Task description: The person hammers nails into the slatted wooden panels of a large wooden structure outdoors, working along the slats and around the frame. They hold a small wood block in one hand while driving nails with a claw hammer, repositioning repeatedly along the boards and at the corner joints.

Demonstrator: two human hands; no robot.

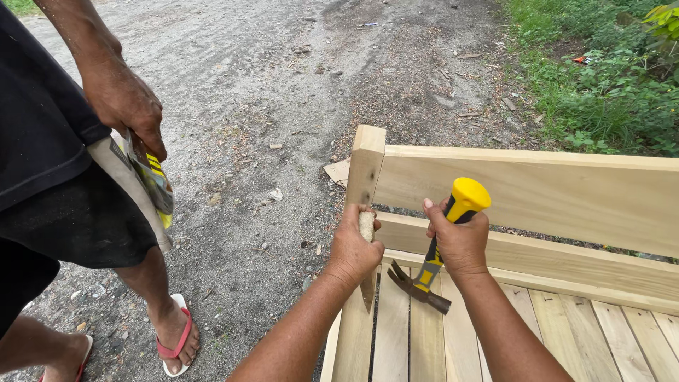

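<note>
Yellow-and-black packet [157,185], flat, hangs from a bystander's hand [127,106] at left. Left hand [352,247] grips a pale chisel handle [366,226], blade down at the bench [523,191] post. Right hand [461,242] clasps a hammer [438,247], handle up, head low-left.

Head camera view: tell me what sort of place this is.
Probably an outdoor roadside work spot: a bare gravel-and-dirt ground, green weedy plants along its edge, and an unpainted pale wooden slatted bench standing in the open.
</note>
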